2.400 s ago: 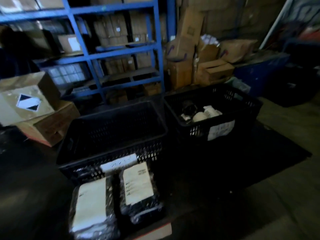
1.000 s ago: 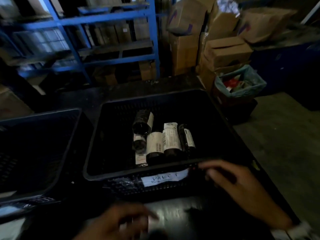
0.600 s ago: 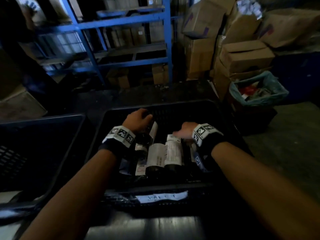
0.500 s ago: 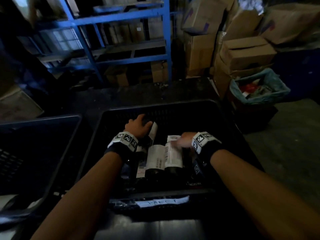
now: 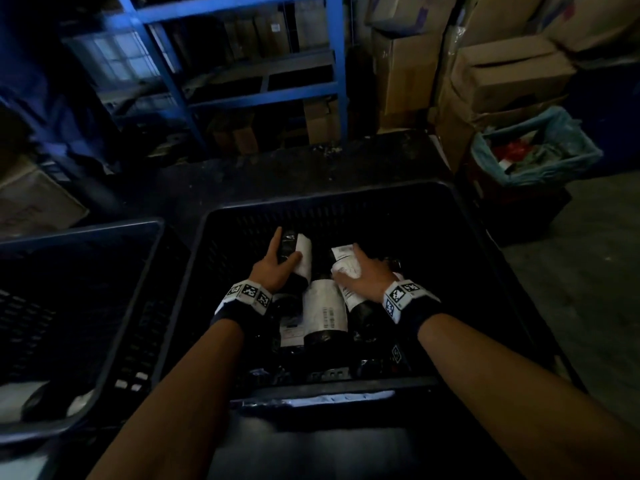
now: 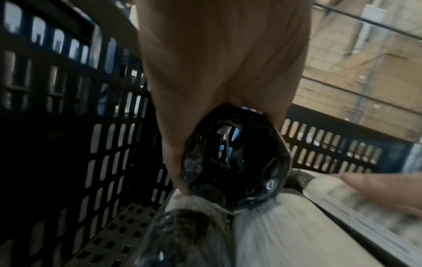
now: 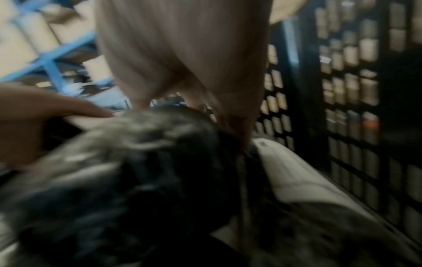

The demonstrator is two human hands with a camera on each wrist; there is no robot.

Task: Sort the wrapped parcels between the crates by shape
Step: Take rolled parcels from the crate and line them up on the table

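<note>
Two black slatted crates stood side by side on the floor: the right crate (image 5: 460, 216) held the cylindrical parcels, while the left crate (image 5: 86, 233) showed only a pale shape at its near corner, too dark to identify. Near the right crate's front wall lay a middle parcel (image 5: 323, 313) with a white label, untouched, with at least one more dark roll to its left. Both hands reached inside. The left hand (image 5: 273, 268) curled around a black-wrapped cylindrical parcel (image 5: 294, 251) toward the crate's far left. The right hand (image 5: 367, 275) gripped a second labelled cylinder (image 5: 346, 268) beside it. Beyond stood one blue shelving rack (image 5: 263, 95) and several stacked cardboard boxes (image 5: 502, 74).
</note>
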